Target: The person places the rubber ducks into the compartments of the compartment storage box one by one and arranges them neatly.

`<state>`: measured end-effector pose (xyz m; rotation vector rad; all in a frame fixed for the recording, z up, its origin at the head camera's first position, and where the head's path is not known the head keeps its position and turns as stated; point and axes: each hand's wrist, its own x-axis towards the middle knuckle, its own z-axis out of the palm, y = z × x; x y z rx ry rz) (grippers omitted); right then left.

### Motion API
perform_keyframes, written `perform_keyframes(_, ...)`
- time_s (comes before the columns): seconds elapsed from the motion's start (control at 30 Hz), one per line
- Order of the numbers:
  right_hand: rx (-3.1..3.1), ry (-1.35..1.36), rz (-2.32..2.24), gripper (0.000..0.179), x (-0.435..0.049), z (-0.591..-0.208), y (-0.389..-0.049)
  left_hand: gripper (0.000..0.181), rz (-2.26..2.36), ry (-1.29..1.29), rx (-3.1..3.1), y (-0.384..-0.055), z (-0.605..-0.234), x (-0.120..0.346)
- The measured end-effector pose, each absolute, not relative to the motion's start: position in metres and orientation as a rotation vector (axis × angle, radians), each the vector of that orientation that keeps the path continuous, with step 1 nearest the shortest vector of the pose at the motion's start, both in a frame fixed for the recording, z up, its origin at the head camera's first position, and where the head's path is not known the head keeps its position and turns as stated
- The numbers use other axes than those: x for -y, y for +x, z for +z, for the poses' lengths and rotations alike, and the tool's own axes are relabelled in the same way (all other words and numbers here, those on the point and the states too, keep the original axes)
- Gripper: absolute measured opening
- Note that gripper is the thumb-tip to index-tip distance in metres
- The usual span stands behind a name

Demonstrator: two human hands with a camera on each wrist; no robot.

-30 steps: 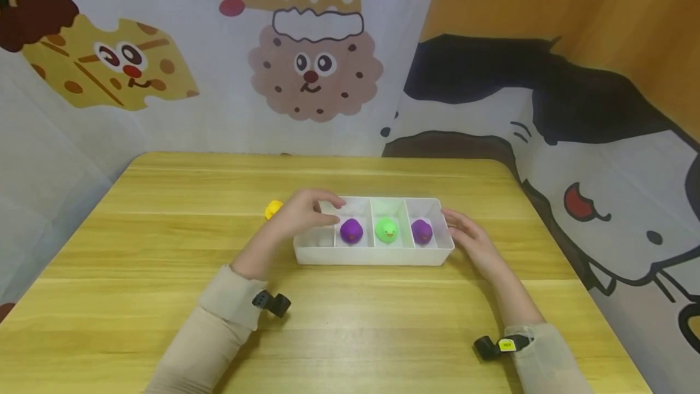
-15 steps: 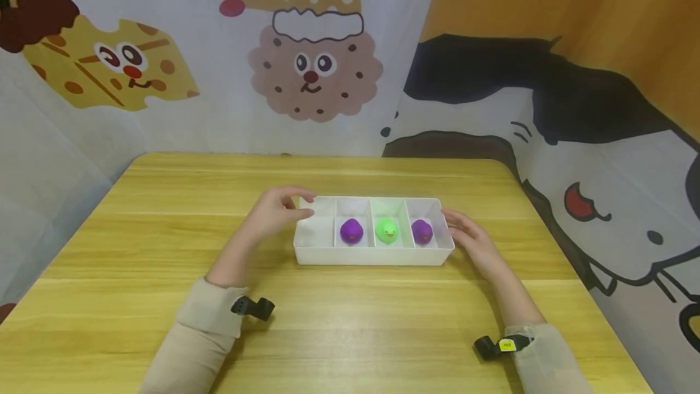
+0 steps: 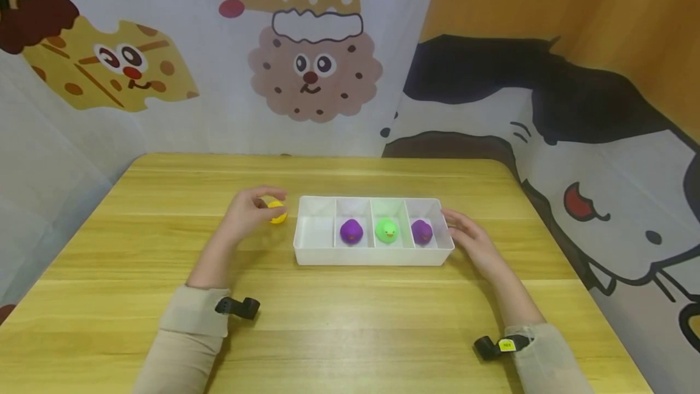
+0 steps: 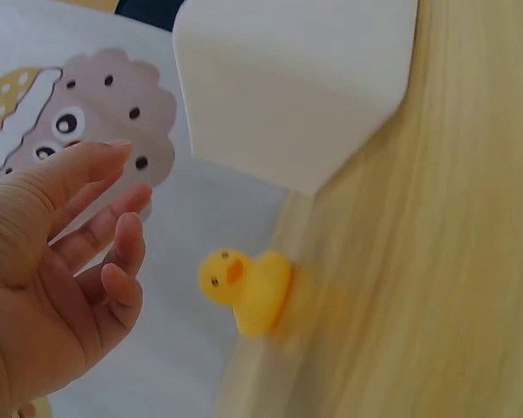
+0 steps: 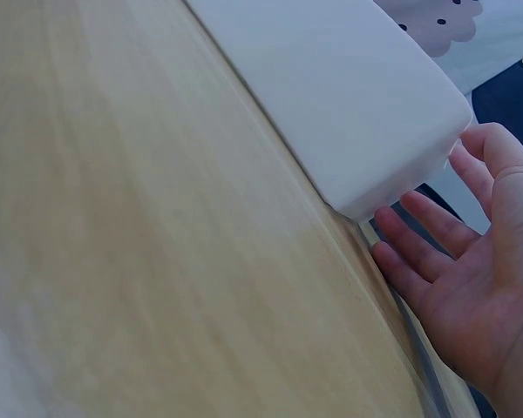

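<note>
A small yellow rubber duck (image 3: 278,216) stands on the table left of a long white divided box (image 3: 372,256). My left hand (image 3: 245,214) hovers beside the duck, and its fingers partly cover it in the head view. In the left wrist view the thumb and loosely bent fingers of that hand are apart from the duck (image 4: 266,296). The box's three right-hand compartments hold a purple duck (image 3: 352,231), a green duck (image 3: 387,230) and another purple duck (image 3: 422,231). At the box's right end, my right hand (image 3: 474,242) rests its relaxed fingertips against the wall (image 5: 410,178).
The wooden table (image 3: 350,321) reaches back to a curtain (image 3: 208,126) printed with cartoon figures. Each wrist carries a small black camera, one on the left (image 3: 240,307) and one on the right (image 3: 492,347).
My left hand has moved left from above the box, past its left end, to the yellow duck. The right hand and the box have stayed in place.
</note>
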<state>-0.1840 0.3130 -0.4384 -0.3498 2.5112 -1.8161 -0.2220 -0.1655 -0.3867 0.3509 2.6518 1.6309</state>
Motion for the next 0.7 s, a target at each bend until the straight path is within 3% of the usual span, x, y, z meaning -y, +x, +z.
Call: perform_keyframes(0.7, -2.519, -0.371, -1.820, 0.047, -0.313, -0.440, -0.185, 0.043, 1.531, 0.331, -2.590, -0.240, -0.414, 0.199)
